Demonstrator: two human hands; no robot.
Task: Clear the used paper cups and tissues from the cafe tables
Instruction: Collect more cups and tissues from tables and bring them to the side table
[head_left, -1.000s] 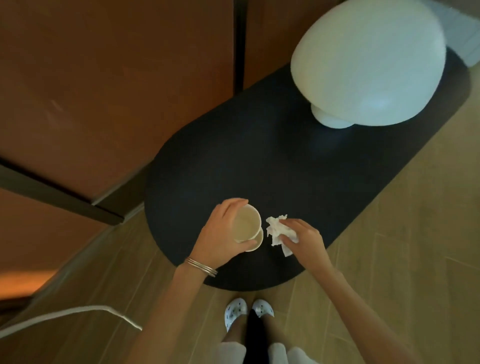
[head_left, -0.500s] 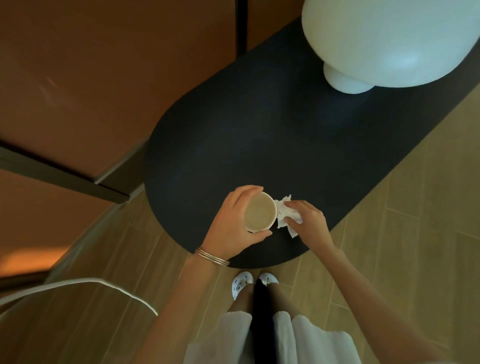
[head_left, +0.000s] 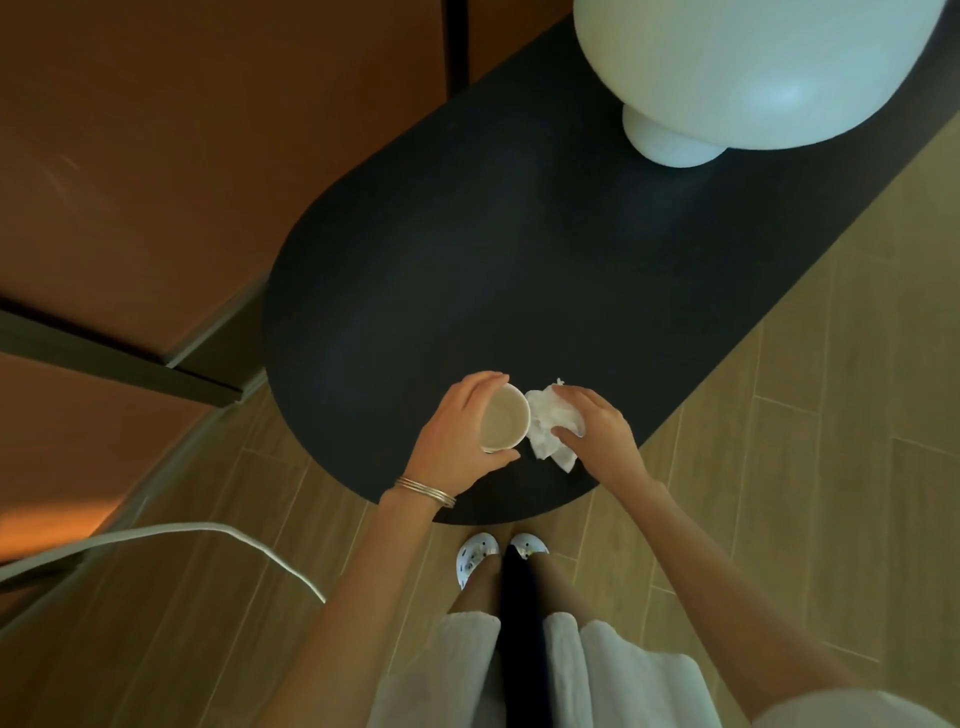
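A pale paper cup (head_left: 503, 425) stands upright near the front end of the dark oval table (head_left: 467, 270). My left hand (head_left: 457, 436) is wrapped around the cup's left side, fingers and thumb on its wall. Right beside the cup lies a crumpled white tissue (head_left: 550, 431), touching the cup's rim. My right hand (head_left: 597, 434) pinches the tissue between thumb and fingers.
A large white mushroom-shaped lamp (head_left: 727, 73) stands at the table's far end. Brown wall panels (head_left: 182, 156) rise to the left. A white cable (head_left: 182, 535) runs over the wooden floor at lower left. My feet in white clogs (head_left: 498, 558) are just under the table's front edge.
The tissue in my right hand has come left until it touches the cup. The cup, tilted a second ago, now stands upright. The view has shifted nearer to the table's front end.
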